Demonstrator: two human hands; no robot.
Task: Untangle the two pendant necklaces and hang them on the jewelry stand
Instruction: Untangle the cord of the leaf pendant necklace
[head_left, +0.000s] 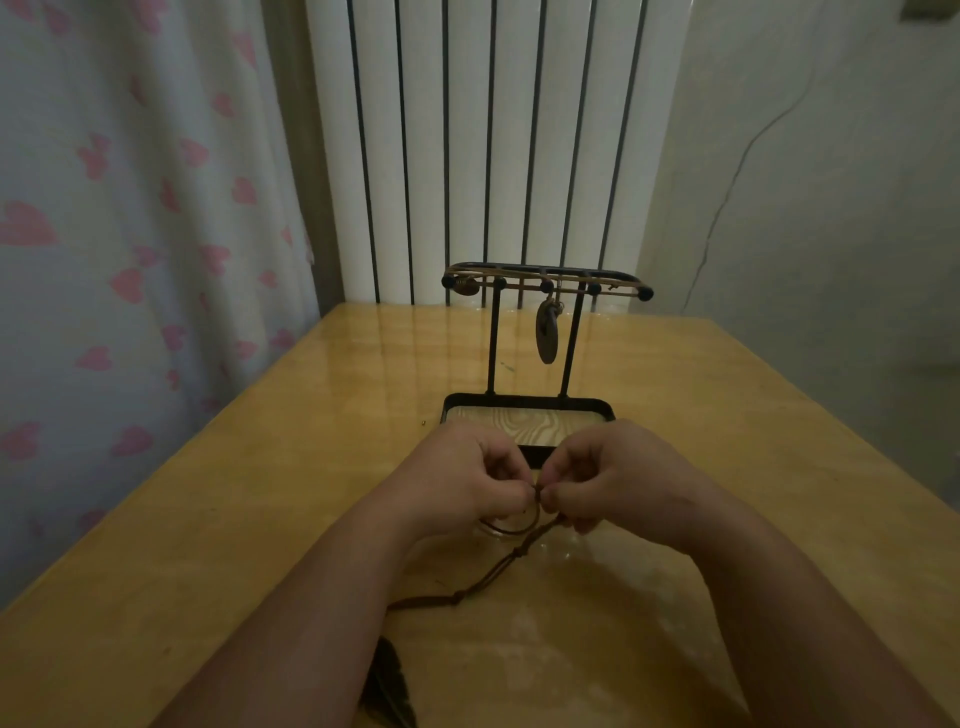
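A black jewelry stand (530, 402) with a wood-lined base tray stands mid-table. One necklace (545, 332) hangs from its top bar, its cord laid along the bar and a dark oval pendant dangling between the posts. My left hand (467, 478) and my right hand (613, 478) meet just in front of the tray, each pinching the brown cord of the second necklace (498, 571) at one small spot. That cord loops under my left hand and trails toward me to a dark feather-like pendant (389, 686) beside my left forearm.
The yellow wooden table (208, 519) runs from me to a white radiator (493, 145) at the back. A curtain with pink hearts (130, 234) hangs on the left, and a pale wall (831, 208) is on the right.
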